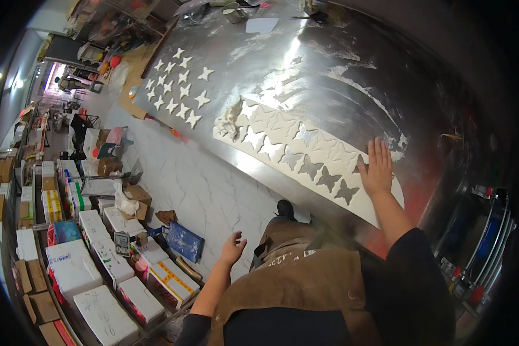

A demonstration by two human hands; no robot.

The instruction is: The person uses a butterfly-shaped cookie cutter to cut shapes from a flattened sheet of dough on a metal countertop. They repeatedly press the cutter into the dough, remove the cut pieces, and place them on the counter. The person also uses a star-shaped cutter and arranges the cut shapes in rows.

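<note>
A long sheet of rolled dough lies along the near edge of the steel worktable, with butterfly-shaped holes and some cut outlines still filled with dough. My right hand rests at the sheet's right part, fingers extended, partly over a cutout; whether something is under the palm cannot be seen. My left hand hangs over the floor beside the table, away from the dough, fingers loosely curled, holding nothing visible. Crumpled dough scraps sit on the sheet's left end. Several cut dough butterflies lie spread further left on the table.
At the table's far side are a metal cup, a white scraper or card and a dark tool. White boxes crowd the lower left. A metal rack stands at right. A person is far off.
</note>
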